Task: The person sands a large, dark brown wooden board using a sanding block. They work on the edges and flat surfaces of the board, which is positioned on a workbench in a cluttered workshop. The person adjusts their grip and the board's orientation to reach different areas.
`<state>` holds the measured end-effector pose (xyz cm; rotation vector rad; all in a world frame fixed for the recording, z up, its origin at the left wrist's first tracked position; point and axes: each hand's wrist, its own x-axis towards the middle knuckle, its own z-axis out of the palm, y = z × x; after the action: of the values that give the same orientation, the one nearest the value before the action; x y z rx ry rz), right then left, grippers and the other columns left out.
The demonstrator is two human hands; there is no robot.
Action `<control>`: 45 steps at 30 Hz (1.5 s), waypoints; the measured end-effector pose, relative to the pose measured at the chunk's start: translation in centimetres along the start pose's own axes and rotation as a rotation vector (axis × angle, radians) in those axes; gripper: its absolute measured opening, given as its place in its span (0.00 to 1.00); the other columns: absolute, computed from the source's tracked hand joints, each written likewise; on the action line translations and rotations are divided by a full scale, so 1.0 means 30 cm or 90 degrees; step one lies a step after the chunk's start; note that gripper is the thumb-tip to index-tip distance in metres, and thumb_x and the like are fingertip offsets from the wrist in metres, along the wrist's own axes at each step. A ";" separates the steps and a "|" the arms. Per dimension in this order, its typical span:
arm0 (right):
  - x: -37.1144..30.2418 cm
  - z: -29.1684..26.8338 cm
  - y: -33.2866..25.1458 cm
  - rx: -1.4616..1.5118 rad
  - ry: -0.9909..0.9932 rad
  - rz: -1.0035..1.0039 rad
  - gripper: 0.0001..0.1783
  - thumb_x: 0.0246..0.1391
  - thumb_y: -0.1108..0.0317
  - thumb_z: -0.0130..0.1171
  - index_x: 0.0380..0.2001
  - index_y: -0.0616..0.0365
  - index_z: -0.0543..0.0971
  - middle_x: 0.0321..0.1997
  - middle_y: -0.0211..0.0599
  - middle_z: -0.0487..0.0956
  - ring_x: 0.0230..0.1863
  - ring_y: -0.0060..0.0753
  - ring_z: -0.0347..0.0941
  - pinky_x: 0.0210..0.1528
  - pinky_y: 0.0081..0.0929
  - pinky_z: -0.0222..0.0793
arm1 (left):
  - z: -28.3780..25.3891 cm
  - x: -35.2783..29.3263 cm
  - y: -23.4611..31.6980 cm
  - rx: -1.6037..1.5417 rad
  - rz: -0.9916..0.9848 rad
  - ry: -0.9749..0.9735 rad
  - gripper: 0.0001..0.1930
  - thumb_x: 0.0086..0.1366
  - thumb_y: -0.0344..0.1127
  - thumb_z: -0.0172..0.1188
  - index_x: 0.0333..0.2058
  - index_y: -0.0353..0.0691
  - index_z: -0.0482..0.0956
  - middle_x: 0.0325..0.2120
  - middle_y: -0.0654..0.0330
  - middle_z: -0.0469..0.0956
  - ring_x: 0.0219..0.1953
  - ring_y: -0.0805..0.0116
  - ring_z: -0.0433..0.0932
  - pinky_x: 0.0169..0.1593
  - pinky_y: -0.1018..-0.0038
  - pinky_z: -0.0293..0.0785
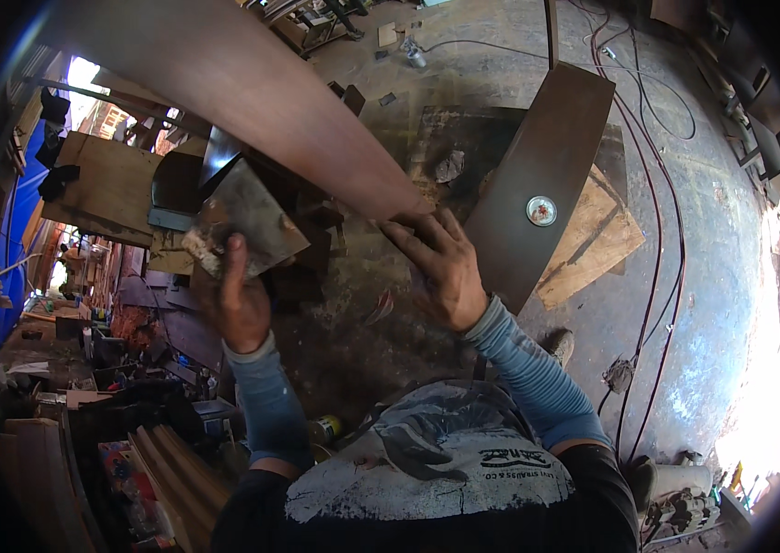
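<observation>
A long brown wooden board (261,88) runs from the upper left down to its near end at the middle. My right hand (445,276) is closed at that end, its bent fingers against the edge and its thumb hidden. My left hand (241,309), partly blurred, holds a square, smudged plate (261,221) by its lower edge. The thumb lies on top of the plate, and the other fingers are mostly out of sight. One corner of the plate is pale and rough.
To the right, a brown panel (537,157) carries a small round tin lid (541,211). Light plywood (597,235) lies beside it. Red and dark hoses (657,212) cross the concrete floor. Wooden boards (100,180) and clutter stand at left. A spray gun (416,55) lies far off.
</observation>
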<state>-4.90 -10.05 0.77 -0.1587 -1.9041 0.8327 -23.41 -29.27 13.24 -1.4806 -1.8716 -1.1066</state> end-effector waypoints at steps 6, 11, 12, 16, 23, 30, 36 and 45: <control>0.075 -0.061 -0.083 -0.184 0.014 -0.178 0.31 0.41 0.65 0.62 0.55 0.43 0.84 0.53 0.29 0.79 0.48 0.39 0.72 0.50 0.46 0.66 | 0.119 0.017 0.142 -0.185 -0.143 0.061 0.13 0.70 0.28 0.64 0.49 0.26 0.81 0.48 0.48 0.81 0.47 0.60 0.83 0.47 0.66 0.80; 0.102 -0.038 -0.097 -0.197 -0.022 -0.199 0.30 0.42 0.64 0.61 0.54 0.43 0.84 0.54 0.28 0.79 0.48 0.39 0.71 0.49 0.46 0.65 | 0.128 0.012 0.180 -0.219 -0.266 0.058 0.15 0.68 0.29 0.67 0.50 0.27 0.81 0.43 0.52 0.83 0.46 0.64 0.83 0.46 0.66 0.81; 0.106 -0.038 -0.105 -0.188 -0.051 -0.197 0.30 0.42 0.65 0.60 0.54 0.43 0.84 0.54 0.28 0.79 0.49 0.39 0.71 0.49 0.46 0.65 | 0.128 0.010 0.174 -0.186 -0.245 0.049 0.16 0.67 0.29 0.67 0.50 0.27 0.81 0.43 0.53 0.84 0.46 0.63 0.83 0.46 0.66 0.81; 0.138 -0.055 -0.059 -0.095 -0.086 -0.154 0.29 0.48 0.68 0.59 0.57 0.45 0.82 0.57 0.30 0.77 0.52 0.42 0.69 0.54 0.52 0.62 | 0.064 0.094 0.132 -0.161 -0.160 0.186 0.14 0.69 0.29 0.64 0.50 0.25 0.81 0.42 0.52 0.85 0.46 0.63 0.84 0.53 0.66 0.79; 0.178 0.190 0.066 -0.202 0.100 -0.113 0.38 0.40 0.75 0.59 0.62 0.46 0.78 0.61 0.34 0.74 0.56 0.46 0.68 0.59 0.53 0.60 | 0.008 0.547 -0.096 0.043 0.183 -0.082 0.25 0.59 0.16 0.61 0.56 0.33 0.82 0.52 0.46 0.84 0.53 0.53 0.84 0.59 0.63 0.79; 0.200 0.251 0.106 -0.210 0.137 -0.107 0.41 0.39 0.74 0.62 0.63 0.44 0.77 0.62 0.34 0.73 0.56 0.47 0.67 0.60 0.56 0.59 | 0.049 0.625 -0.012 -0.078 0.092 -0.097 0.32 0.54 0.10 0.59 0.54 0.48 0.86 0.46 0.50 0.85 0.51 0.56 0.85 0.57 0.66 0.80; 0.194 0.227 0.072 -0.178 0.039 -0.083 0.41 0.40 0.76 0.62 0.63 0.43 0.77 0.62 0.34 0.73 0.56 0.47 0.67 0.55 0.55 0.62 | 0.023 0.596 -0.059 0.106 0.213 -0.080 0.28 0.58 0.10 0.60 0.50 0.48 0.88 0.46 0.50 0.86 0.49 0.59 0.86 0.55 0.66 0.81; 0.277 0.207 -0.105 -0.061 0.027 0.180 0.36 0.38 0.73 0.60 0.58 0.53 0.78 0.55 0.42 0.74 0.56 0.55 0.67 0.54 0.57 0.66 | 0.080 0.607 -0.009 -0.271 -0.076 -0.045 0.17 0.62 0.16 0.64 0.48 0.38 0.88 0.44 0.54 0.86 0.49 0.64 0.85 0.55 0.67 0.80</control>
<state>-13.36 -11.63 7.38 -0.5107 -1.9090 0.9167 -28.52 -17.38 26.29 -1.6651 -1.8695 -1.6073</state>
